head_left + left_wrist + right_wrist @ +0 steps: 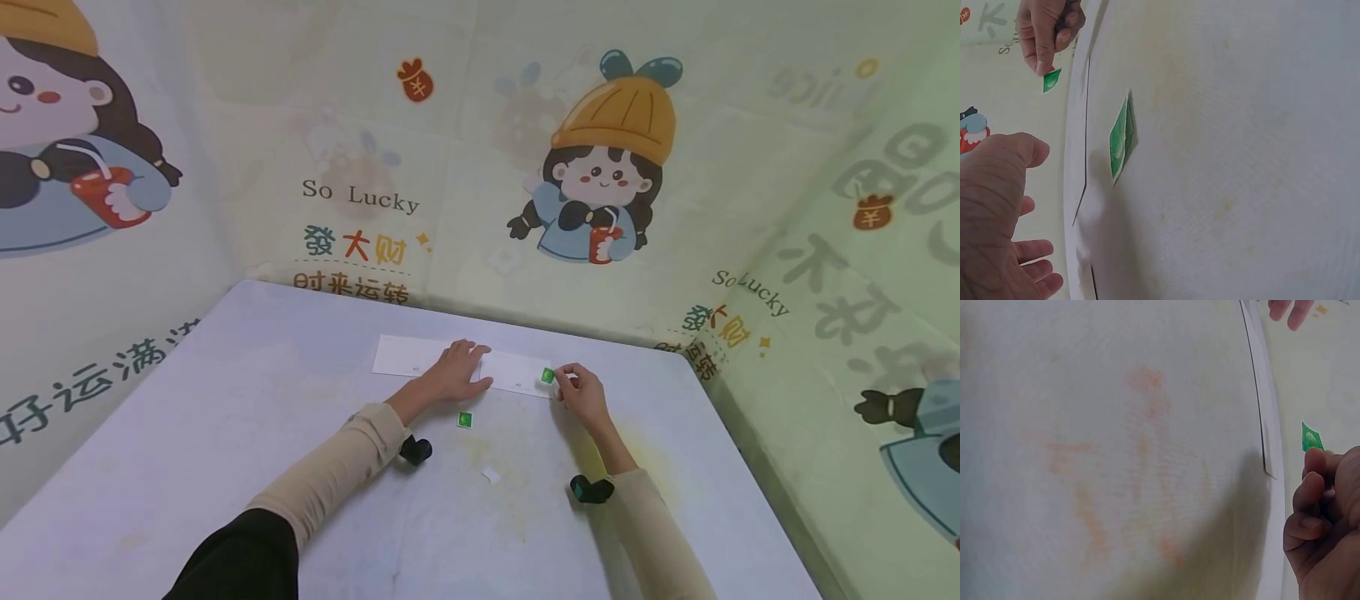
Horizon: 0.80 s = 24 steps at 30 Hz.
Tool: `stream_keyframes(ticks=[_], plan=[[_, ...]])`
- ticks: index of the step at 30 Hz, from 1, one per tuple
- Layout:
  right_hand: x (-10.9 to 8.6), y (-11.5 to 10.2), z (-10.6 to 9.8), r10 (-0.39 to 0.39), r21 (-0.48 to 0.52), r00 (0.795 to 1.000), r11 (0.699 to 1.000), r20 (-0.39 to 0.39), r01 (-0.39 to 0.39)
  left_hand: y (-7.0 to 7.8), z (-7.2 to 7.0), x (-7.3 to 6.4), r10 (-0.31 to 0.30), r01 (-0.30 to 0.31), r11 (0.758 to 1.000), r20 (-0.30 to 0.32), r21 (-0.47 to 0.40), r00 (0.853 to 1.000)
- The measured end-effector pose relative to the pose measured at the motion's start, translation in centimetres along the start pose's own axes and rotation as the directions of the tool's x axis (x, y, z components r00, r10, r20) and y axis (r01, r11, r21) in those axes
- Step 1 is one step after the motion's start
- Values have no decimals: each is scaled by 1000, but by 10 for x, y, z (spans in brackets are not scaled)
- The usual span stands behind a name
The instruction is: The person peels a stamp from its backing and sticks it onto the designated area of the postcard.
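Note:
Pinched between the thumb and fingertips of my right hand (583, 395) is a small green stamp (548, 376) with a white edge, overlapping the right end of a white paper strip (510, 373) in the head view. My left hand (453, 375) has its fingers spread over the place where that strip meets a second white strip (397, 355). In the left wrist view its thumb (1035, 151) and fingers are held apart, with nothing between them. Another green stamp (1117, 142) lies on the table nearer to me, one side of it lifted.
A small white paper scrap (491, 475) lies on the white table (330, 467) between my forearms. Black wrist devices (591, 489) sit at both sleeves. Printed cloth walls (465, 208) with cartoon figures stand close behind the table and along its sides.

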State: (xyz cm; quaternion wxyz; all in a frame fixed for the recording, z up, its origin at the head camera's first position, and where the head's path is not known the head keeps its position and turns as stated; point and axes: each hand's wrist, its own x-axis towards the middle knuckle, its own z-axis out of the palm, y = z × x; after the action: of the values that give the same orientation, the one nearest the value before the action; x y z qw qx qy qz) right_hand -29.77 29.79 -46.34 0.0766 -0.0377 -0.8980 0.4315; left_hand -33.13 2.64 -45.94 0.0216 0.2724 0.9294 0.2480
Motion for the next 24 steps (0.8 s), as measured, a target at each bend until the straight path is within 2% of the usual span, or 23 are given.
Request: stream_keyframes(ticks=[7, 18, 24], plan=[[8, 1, -1, -22, -26, 1000, 999, 9, 22, -2, 2, 4, -38, 37, 999, 53, 20, 998], [16, 0, -1, -30, -52, 999, 998, 34, 32, -1, 0, 4, -43, 41, 999, 88, 23, 995], [20, -2, 1, -29, -67, 999, 997, 43, 32, -2, 0, 6, -13, 11, 1000, 88, 29, 996]])
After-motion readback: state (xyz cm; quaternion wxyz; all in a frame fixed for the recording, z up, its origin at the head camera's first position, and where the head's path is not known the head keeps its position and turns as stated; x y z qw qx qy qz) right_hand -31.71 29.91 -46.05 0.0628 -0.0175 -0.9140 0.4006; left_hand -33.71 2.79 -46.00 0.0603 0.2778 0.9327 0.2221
